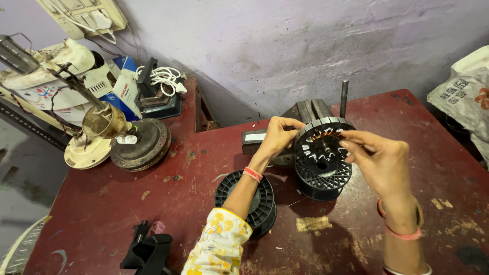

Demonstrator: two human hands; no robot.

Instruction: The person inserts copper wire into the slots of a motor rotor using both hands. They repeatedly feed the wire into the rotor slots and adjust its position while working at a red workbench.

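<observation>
Holding centre frame, a slotted round stator core (322, 145) is gripped from both sides above the red worktop (153, 203). The left hand (277, 136) is clamped on its left rim, fingers (291, 124) curled tight over the edge, while the right hand (379, 162) is brought in from the right with its fingertips pinched at the copper winding (326, 135) in the upper slots; whether a wire strand is actually caught there cannot be told. The winding step appears to be in hand. Just below the core a black plastic spool (323, 178) is seen, and a second black spool (248, 201) lies lower centre, under the left forearm. For the next move, a steady core and fine fingertip work at one slot would be called for, judging by the tight spacing of the teeth.
</observation>
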